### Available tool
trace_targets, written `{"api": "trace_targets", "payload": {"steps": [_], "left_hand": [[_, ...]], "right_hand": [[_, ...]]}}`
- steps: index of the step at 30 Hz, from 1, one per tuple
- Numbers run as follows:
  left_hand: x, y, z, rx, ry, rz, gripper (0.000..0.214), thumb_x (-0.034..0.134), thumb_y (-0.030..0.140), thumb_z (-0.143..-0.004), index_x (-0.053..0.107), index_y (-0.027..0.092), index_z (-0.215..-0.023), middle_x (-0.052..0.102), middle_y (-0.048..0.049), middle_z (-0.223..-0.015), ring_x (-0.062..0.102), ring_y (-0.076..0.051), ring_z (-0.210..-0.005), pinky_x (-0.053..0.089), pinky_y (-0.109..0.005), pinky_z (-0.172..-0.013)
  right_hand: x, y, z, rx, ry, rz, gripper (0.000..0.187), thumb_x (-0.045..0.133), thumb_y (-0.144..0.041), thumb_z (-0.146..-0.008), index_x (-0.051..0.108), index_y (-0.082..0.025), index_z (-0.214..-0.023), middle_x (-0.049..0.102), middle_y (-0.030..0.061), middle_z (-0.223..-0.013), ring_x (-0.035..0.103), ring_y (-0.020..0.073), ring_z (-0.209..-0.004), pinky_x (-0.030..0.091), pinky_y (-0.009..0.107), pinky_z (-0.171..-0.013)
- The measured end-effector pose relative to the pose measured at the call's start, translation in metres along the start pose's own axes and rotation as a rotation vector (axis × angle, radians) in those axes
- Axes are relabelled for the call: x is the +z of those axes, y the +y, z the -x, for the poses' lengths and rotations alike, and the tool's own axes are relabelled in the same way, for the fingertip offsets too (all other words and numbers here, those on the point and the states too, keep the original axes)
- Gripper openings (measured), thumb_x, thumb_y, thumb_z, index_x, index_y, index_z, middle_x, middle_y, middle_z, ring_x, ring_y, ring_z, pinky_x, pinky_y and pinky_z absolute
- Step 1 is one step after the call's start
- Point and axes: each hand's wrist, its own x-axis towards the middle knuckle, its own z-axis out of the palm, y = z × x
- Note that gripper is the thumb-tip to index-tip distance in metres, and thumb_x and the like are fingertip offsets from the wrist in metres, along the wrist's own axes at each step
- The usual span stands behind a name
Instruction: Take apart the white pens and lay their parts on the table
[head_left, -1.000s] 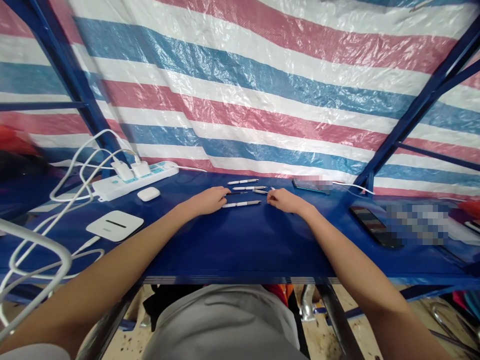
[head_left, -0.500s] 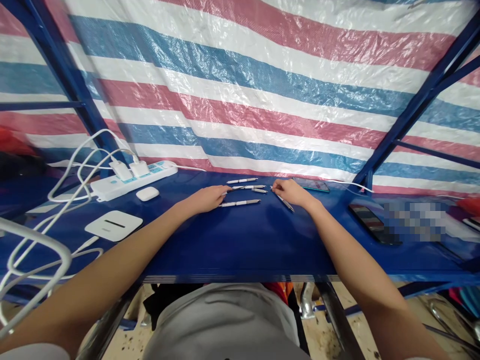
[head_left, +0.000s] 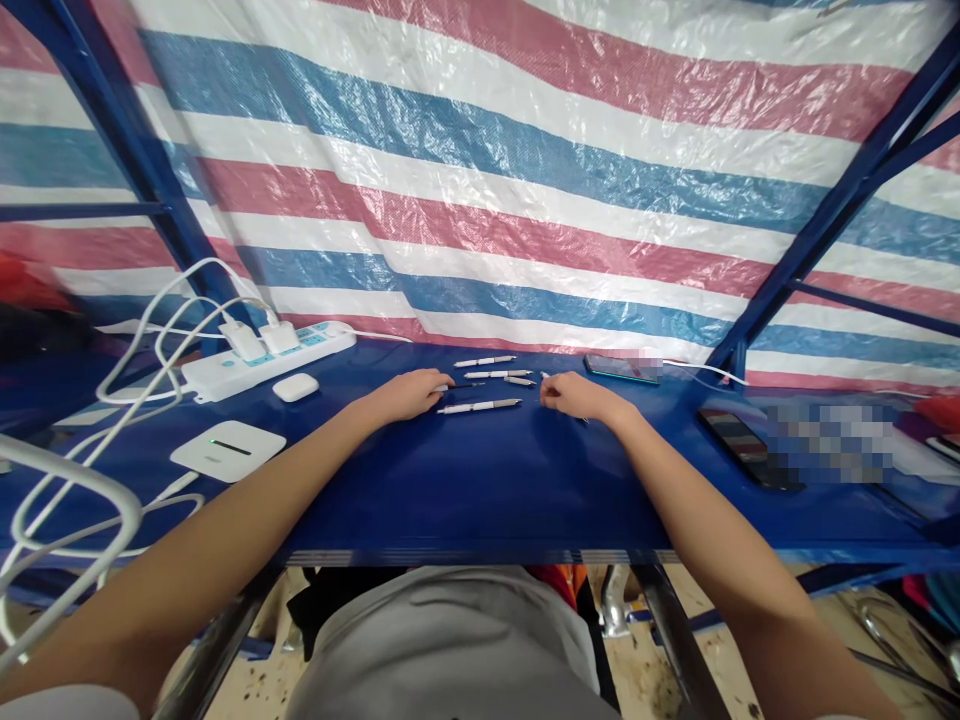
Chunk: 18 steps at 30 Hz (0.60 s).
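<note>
The left hand (head_left: 405,395) lay palm down on the table, half open with its fingers loosely together, the fingertips over the end of a slim dark-tipped pen (head_left: 463,386). Whether it had hold of that pen could not be told. The right hand (head_left: 586,398) was loosely curled, fingertips pointing left, over a white pen (head_left: 544,375) mostly hidden beneath it; whether it gripped the pen could not be told either.

Between the hands, the nearest item on the blue table (head_left: 480,480) was a white pen with a grey tip (head_left: 480,406), lying almost level across the view. Beyond it lay a short grey-and-white pen (head_left: 520,381), then a white pen (head_left: 497,374) and a last white pen (head_left: 484,361), all roughly parallel and apart.

To the left sat a flat white router (head_left: 228,451) showing a green light, an earbud case (head_left: 295,387) and a white power strip (head_left: 266,362) with two white chargers (head_left: 259,340) plugged in, their white cables (head_left: 142,345) looping off the table's edge. To the right lay a large phone (head_left: 746,450) and, farther back, a smaller phone (head_left: 621,368) — behind everything hung a striped tarpaulin (head_left: 480,200) on a blue steel frame (head_left: 124,150).
</note>
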Motion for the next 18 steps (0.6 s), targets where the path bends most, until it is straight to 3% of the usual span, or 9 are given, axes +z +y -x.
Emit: {"api": "trace_targets", "payload": {"steps": [6, 10, 13, 18], "left_hand": [[-0.001, 0.003, 0.0, -0.002, -0.004, -0.004, 0.038, 0.037, 0.028, -0.092, 0.056, 0.021, -0.123, 0.059, -0.0091, -0.111, 0.056, -0.025, -0.105, 0.045, -0.031, -0.085], [0.0, 0.004, 0.0, -0.005, 0.002, -0.007, 0.038, 0.036, 0.029, -0.092, 0.055, 0.021, -0.124, 0.059, -0.0088, -0.111, 0.056, -0.025, -0.104, 0.045, -0.031, -0.083], [0.0, 0.005, 0.0, 0.005, 0.001, -0.009, 0.037, 0.036, 0.028, -0.092, 0.055, 0.022, -0.124, 0.059, -0.0089, -0.109, 0.056, -0.025, -0.103, 0.045, -0.032, -0.084], [0.001, 0.004, 0.0, 0.023, 0.016, -0.006, 0.037, 0.037, 0.028, -0.093, 0.056, 0.021, -0.123, 0.059, -0.009, -0.107, 0.056, -0.024, -0.102, 0.044, -0.031, -0.084]], "right_hand": [[0.003, -0.014, 0.001, 0.068, -0.073, 0.072, 0.021, 0.05, -0.028, -0.086, 0.066, -0.019, -0.096, 0.069, 0.0044, -0.095, 0.062, 0.0127, -0.083, 0.041, 0.019, -0.07], [-0.007, -0.013, 0.007, 0.248, -0.007, 0.171, 0.033, 0.045, -0.038, -0.091, 0.061, -0.015, -0.108, 0.063, 0.0105, -0.114, 0.06, 0.0181, -0.102, 0.045, 0.03, -0.087], [-0.011, -0.007, 0.01, 0.419, -0.035, 0.219, 0.04, 0.048, -0.044, -0.09, 0.059, -0.011, -0.11, 0.061, 0.0114, -0.115, 0.059, 0.0188, -0.105, 0.046, 0.04, -0.093], [-0.005, -0.003, 0.009, 0.54, -0.099, 0.236, 0.038, 0.053, -0.042, -0.089, 0.059, -0.012, -0.111, 0.061, 0.0094, -0.112, 0.06, 0.0173, -0.102, 0.049, 0.04, -0.091]]}}
